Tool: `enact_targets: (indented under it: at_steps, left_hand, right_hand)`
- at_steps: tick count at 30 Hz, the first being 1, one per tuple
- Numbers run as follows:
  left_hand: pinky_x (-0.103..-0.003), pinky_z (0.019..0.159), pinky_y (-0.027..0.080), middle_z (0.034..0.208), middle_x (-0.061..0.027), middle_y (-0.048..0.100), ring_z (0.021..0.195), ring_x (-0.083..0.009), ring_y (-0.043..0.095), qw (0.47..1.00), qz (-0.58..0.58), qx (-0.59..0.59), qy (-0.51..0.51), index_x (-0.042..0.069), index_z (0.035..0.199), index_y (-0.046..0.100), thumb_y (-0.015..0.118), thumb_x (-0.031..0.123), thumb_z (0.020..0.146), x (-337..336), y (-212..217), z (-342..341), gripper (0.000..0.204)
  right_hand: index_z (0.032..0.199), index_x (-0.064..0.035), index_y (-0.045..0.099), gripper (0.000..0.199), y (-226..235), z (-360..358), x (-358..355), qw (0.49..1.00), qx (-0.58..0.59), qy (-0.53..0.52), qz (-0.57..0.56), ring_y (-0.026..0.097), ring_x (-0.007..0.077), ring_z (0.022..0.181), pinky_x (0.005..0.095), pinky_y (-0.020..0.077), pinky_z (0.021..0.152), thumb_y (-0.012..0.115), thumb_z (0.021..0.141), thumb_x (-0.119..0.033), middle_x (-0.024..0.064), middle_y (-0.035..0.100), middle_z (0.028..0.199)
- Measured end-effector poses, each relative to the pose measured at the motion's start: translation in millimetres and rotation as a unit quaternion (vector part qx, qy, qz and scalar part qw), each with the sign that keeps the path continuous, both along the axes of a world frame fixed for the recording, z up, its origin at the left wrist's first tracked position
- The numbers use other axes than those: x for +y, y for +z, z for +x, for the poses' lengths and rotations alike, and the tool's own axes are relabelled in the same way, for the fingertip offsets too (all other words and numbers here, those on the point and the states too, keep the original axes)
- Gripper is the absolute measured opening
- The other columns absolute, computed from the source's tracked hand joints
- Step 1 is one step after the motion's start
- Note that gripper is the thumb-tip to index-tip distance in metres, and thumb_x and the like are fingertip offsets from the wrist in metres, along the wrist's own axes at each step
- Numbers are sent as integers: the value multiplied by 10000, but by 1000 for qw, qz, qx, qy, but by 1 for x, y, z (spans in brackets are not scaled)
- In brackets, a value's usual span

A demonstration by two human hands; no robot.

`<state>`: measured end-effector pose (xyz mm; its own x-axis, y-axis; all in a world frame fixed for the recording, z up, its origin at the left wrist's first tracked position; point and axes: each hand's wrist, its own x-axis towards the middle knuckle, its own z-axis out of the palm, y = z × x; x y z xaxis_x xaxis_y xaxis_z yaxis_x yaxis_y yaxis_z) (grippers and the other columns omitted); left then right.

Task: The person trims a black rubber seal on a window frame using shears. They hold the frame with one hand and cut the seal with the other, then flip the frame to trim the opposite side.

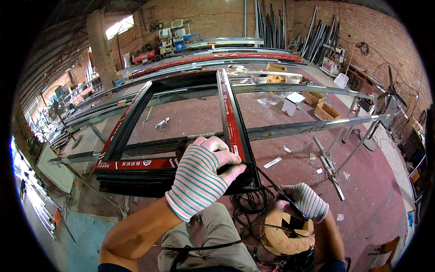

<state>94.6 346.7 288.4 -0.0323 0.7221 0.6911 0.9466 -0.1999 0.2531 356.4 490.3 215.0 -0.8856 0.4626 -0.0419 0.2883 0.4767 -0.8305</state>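
The near corner of a black window frame (181,131), laid across metal rails (290,129), is pressed by the gloved left hand (201,177), fingers curled over a black rubber strip (267,179). At four o'clock, the strip is pinched by the gloved right hand (308,201) above a cardboard reel (283,235), partly hidden by loose coils.

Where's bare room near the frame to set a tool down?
Bare floor right of the frame, before the steel stand, holds only scraps. Crowded by the hands: black cord and the cardboard spool fill that corner.
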Motion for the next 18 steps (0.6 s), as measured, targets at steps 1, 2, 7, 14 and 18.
enact_targets:
  at_steps: [1, 2, 7, 14, 18]
  left_hand:
    - [-385, 780, 515, 882, -74, 658, 876, -269, 629, 1000, -1, 1, -2, 101, 854, 777, 918, 189, 717, 1, 0, 0, 216]
    - [-388, 780, 514, 879, -75, 657, 874, -271, 628, 1000, -1, -2, -3, 100, 855, 775, 917, 194, 719, 1, 0, 0, 218]
    - [-403, 785, 511, 868, -85, 652, 866, -284, 625, 1000, 4, -5, -8, 81, 857, 746, 896, 204, 738, 2, 0, -2, 228]
    - [-411, 803, 510, 871, -97, 654, 869, -293, 626, 1000, -16, -16, -20, 54, 859, 705, 863, 196, 769, 5, 1, -3, 231]
    - [-410, 820, 513, 882, -102, 662, 879, -298, 630, 999, -28, -21, -12, 53, 865, 710, 860, 196, 771, 5, 2, -3, 227]
  right_hand:
    - [956, 19, 666, 417, -1, 1, 2, 1000, -10, 2, 12, 506, 156, 712, 348, 490, 685, 740, 953, -392, 111, 591, 732]
    - [953, 16, 668, 416, -1, 1, 2, 1000, -6, -1, 8, 508, 156, 709, 347, 490, 684, 742, 951, -393, 109, 592, 730]
    - [944, 7, 678, 420, 8, 0, -1, 1000, -8, -9, 5, 508, 144, 700, 342, 486, 675, 752, 944, -406, 100, 597, 722]
    - [925, 6, 669, 415, 0, -3, -1, 1000, 21, -9, -19, 503, 134, 708, 328, 473, 661, 759, 939, -399, 82, 590, 725]
    - [922, 9, 666, 404, 5, -7, -2, 1000, 14, 3, -3, 508, 135, 714, 326, 473, 663, 756, 940, -385, 71, 591, 731]
